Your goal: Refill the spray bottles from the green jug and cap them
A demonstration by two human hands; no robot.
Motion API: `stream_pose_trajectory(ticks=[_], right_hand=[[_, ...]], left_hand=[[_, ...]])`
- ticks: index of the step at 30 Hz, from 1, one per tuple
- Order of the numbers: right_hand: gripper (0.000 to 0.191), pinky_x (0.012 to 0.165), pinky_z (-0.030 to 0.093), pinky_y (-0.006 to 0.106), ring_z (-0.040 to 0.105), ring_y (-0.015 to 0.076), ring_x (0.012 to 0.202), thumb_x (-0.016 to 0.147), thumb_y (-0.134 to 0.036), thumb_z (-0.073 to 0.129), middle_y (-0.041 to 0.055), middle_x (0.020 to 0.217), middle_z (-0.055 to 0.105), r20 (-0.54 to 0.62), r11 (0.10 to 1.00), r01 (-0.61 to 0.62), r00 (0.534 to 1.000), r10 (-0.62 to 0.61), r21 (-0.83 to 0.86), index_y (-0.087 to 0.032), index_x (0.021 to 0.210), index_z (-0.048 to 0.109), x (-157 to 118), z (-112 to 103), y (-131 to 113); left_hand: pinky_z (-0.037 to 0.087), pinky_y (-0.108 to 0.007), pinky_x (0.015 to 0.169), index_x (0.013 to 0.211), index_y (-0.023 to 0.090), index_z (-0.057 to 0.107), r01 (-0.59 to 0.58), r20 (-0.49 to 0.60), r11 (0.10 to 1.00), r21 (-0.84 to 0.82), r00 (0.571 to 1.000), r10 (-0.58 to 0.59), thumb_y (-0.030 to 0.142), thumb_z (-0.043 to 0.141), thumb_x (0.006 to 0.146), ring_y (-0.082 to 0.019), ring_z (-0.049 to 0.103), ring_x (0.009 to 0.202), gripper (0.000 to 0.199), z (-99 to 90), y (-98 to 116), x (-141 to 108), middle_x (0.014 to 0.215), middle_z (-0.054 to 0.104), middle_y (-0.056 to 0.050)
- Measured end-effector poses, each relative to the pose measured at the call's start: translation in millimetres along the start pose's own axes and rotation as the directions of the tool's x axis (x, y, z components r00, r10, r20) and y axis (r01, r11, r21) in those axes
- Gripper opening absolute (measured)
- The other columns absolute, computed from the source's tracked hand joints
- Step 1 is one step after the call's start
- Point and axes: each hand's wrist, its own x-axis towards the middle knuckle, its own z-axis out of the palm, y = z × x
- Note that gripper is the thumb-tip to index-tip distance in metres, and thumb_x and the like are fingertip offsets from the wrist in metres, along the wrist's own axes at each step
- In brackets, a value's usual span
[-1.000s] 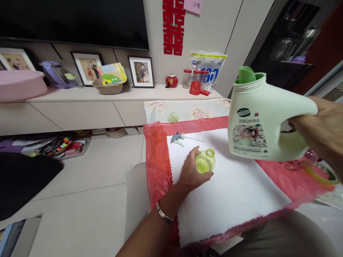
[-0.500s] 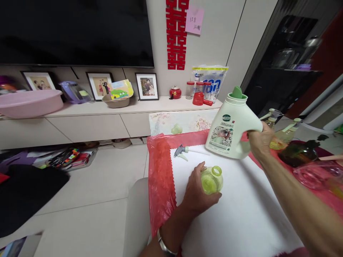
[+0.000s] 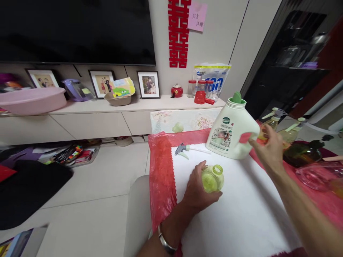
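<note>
My left hand (image 3: 199,189) is wrapped round a small yellow-green spray bottle (image 3: 213,179), its neck uncapped and some liquid inside, on a white sheet (image 3: 235,207). My right hand (image 3: 270,150) is just right of the handle of a large pale green detergent jug (image 3: 232,130), fingers apart. The jug stands upright at the back of the sheet, with a green spout in its uncapped mouth. A grey and green spray nozzle (image 3: 182,150) with its thin tube lies behind the bottle. A pale green cap (image 3: 177,127) sits on the flowered cloth beyond.
Red plastic film (image 3: 162,171) covers the table's edges. On the right stand filled spray bottles (image 3: 291,132), a dark round vase (image 3: 302,153) and a pink clear dish (image 3: 313,175). Behind, a low cabinet (image 3: 91,125) holds picture frames, jars and a pink basin (image 3: 32,101).
My right hand has let go of the jug's handle and moved slightly right, its fingers opening. The jug stays standing, and my left hand keeps its hold on the bottle.
</note>
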Motion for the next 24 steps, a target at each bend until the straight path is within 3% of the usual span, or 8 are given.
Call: stream_pose_trajectory(ticks=[2, 5, 9, 12, 15, 17, 20, 24], right_hand=[[0.076, 0.097, 0.041, 0.036, 0.047, 0.0221, 0.111, 0.087, -0.059, 0.053, 0.0174, 0.119, 0.052, -0.055, 0.991, 0.129, 0.99, -0.131, -0.039, -0.003, 0.138, 0.057, -15.4, -11.8, -13.3], [0.05, 0.085, 0.045, 0.024, 0.053, 0.0096, 0.089, 0.1, -0.051, 0.046, 0.0111, 0.111, 0.057, 0.17, 0.949, 0.313, 0.933, -0.316, 0.044, -0.009, 0.12, 0.066, -35.7, -8.0, -32.1], [0.035, 0.088, 0.049, 0.018, 0.056, 0.0077, 0.1, 0.103, -0.035, 0.043, 0.0081, 0.111, 0.057, 0.528, 0.885, 0.433, 0.718, -0.453, 0.17, -0.012, 0.114, 0.068, -40.5, 32.1, -47.6], [0.029, 0.099, 0.05, 0.022, 0.055, 0.0097, 0.109, 0.102, -0.024, 0.05, 0.0099, 0.117, 0.054, 0.724, 0.882, 0.449, 0.559, -0.404, 0.145, -0.01, 0.123, 0.065, -33.1, 68.2, -59.6], [0.033, 0.103, 0.05, 0.027, 0.053, 0.0098, 0.108, 0.105, -0.031, 0.055, 0.01, 0.114, 0.053, 0.863, 0.884, 0.462, 0.42, -0.282, 0.064, -0.005, 0.126, 0.059, -30.7, 96.2, -77.4], [0.038, 0.101, 0.051, 0.027, 0.053, 0.0095, 0.107, 0.106, -0.038, 0.055, 0.0095, 0.11, 0.053, 0.916, 0.884, 0.468, 0.357, -0.183, -0.006, -0.003, 0.122, 0.058, -33.5, 108.4, -90.1], [0.041, 0.1, 0.052, 0.026, 0.053, 0.01, 0.107, 0.106, -0.041, 0.055, 0.01, 0.109, 0.053, 0.94, 0.884, 0.456, 0.335, -0.064, -0.102, -0.003, 0.12, 0.058, -38.6, 115.7, -104.9], [0.041, 0.101, 0.051, 0.027, 0.053, 0.0103, 0.109, 0.106, -0.041, 0.054, 0.0101, 0.111, 0.052, 0.926, 0.91, 0.395, 0.376, -0.036, -0.125, -0.003, 0.121, 0.057, -36.2, 101.4, -111.7]], left_hand=[[0.037, -0.051, 0.117, 0.146, 0.022, 0.034, -0.014, -0.001, 1.0, 0.004, 1.0, 0.014, 0.02, 0.084, 0.056, -0.035, 0.048, 0.136, 0.103, 0.2, -0.3, 0.0, 0.145, 0.05, -0.014], [0.037, -0.051, 0.116, 0.144, 0.021, 0.036, -0.035, -0.007, 0.999, 0.007, 0.999, 0.035, 0.02, 0.084, 0.057, -0.034, 0.048, 0.135, 0.099, 0.0, 0.1, 0.1, 0.143, 0.052, -0.014], [0.037, -0.049, 0.116, 0.139, 0.02, 0.041, -0.07, -0.005, 0.997, 0.012, 0.998, 0.07, 0.019, 0.084, 0.056, -0.034, 0.049, 0.133, 0.094, -1.2, 1.6, 0.4, 0.141, 0.052, -0.013], [0.038, -0.048, 0.115, 0.137, 0.019, 0.042, -0.081, 0.011, 0.997, 0.017, 0.997, 0.08, 0.019, 0.084, 0.056, -0.034, 0.05, 0.131, 0.092, -2.2, 2.2, 0.4, 0.139, 0.052, -0.014], [0.038, -0.048, 0.114, 0.136, 0.019, 0.043, -0.068, 0.02, 0.998, 0.013, 0.998, 0.067, 0.019, 0.084, 0.056, -0.034, 0.051, 0.128, 0.09, -2.8, 1.9, 0.4, 0.136, 0.053, -0.014], [0.039, -0.048, 0.114, 0.136, 0.02, 0.043, -0.059, 0.021, 0.998, 0.008, 0.998, 0.059, 0.019, 0.083, 0.056, -0.033, 0.051, 0.128, 0.089, -2.8, 1.2, 0.6, 0.136, 0.054, -0.013], [0.039, -0.048, 0.114, 0.135, 0.022, 0.043, -0.063, 0.016, 0.998, 0.0, 0.998, 0.063, 0.017, 0.082, 0.056, -0.033, 0.051, 0.129, 0.089, -2.7, -0.5, 1.4, 0.137, 0.054, -0.011], [0.04, -0.049, 0.112, 0.135, 0.023, 0.044, -0.062, 0.016, 0.998, -0.017, 0.998, 0.062, 0.016, 0.079, 0.056, -0.033, 0.053, 0.126, 0.087, -2.2, -3.2, 2.9, 0.133, 0.057, -0.01]])
